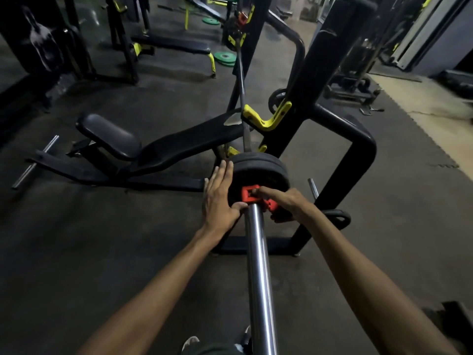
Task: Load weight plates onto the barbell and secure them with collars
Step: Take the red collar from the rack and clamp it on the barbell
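The steel barbell sleeve (pixel 258 257) runs from the bottom of the view up to black weight plates (pixel 258 165) stacked on it. A red collar (pixel 249 194) sits on the sleeve tight against the outer plate. My left hand (pixel 220 198) lies flat with straight fingers on the left face of the plates, thumb by the sleeve. My right hand (pixel 284 203) grips the red collar from the right, fingers curled over its top. The bar rests in the yellow hook (pixel 266 117) of the bench rack.
A black incline bench (pixel 163 149) lies left of the plates. The black rack upright (pixel 320 80) and its floor frame (pixel 358 160) stand to the right. A second red collar (pixel 242 19) sits at the bar's far end. Green plates (pixel 225 57) lie on the floor behind.
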